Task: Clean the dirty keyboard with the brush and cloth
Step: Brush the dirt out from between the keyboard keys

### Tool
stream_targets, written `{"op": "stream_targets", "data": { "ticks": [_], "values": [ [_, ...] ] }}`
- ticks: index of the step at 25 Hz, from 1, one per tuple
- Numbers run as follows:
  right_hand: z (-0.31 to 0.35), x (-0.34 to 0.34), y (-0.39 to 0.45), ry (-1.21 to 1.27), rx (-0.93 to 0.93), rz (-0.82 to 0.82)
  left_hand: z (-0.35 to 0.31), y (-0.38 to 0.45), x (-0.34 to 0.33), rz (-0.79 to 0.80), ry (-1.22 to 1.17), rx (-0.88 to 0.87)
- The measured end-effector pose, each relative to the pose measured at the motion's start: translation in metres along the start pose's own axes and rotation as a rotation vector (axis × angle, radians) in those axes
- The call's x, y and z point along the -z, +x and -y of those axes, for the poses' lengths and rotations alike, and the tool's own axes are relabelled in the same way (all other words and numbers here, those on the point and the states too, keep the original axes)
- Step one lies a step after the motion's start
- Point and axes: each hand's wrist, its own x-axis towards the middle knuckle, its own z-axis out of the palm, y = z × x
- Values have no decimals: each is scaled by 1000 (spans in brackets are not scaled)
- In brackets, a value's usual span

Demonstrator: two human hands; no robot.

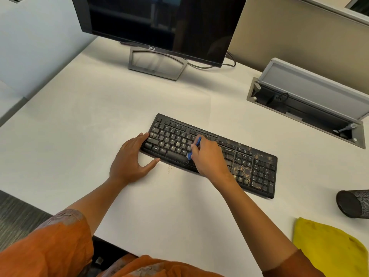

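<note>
The step in hand is judged to be the brushing stage. The keyboard (211,154) lies at an angle on the white table (79,120), in front of the monitor (159,23). The right hand (207,156) is over the middle of the keyboard, its fingers curled round a small blue brush (196,145) whose visible part sits above the letter keys. The left hand (129,156) rests with fingers straight against the keyboard's left end and the thumb spread along the near edge, apparently to steady it. The letter section on the left looks mostly dark and fairly clean, while brownish specks cover the right part, thickest around the arrow keys and number pad; a few crumbs lie on the table just beside the near edge. On that evidence, brushing is judged to be partly done. The next move calls for short strokes working rightward into the soiled keys, with the left hand holding the keyboard from sliding. The yellow cloth (327,246) lies unused at the near right corner of the table, well apart from the keyboard, next to a dark mesh cup (353,202) on its side. The bristles are hidden by the right hand, so contact with the keys cannot be confirmed. The cloth and cup are cut off by the frame edge.
</note>
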Motion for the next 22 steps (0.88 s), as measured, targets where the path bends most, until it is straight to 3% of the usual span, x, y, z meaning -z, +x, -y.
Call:
{"op": "stream_targets", "data": {
  "ticks": [5,9,14,18,22],
  "values": [
    [-5,2,3,110,-7,-76,-2,-1,1,-5,5,2],
    [-7,3,0,105,-35,11,-1,0,1,-2,3,3],
    [-7,5,4,161,-34,-91,0,-1,0,-3,10,11],
    [-5,-2,1,53,-5,-34,0,0,0,7,15,10],
    [-4,-4,3,132,-30,-61,0,-1,0,6,23,14]
  ]
}}
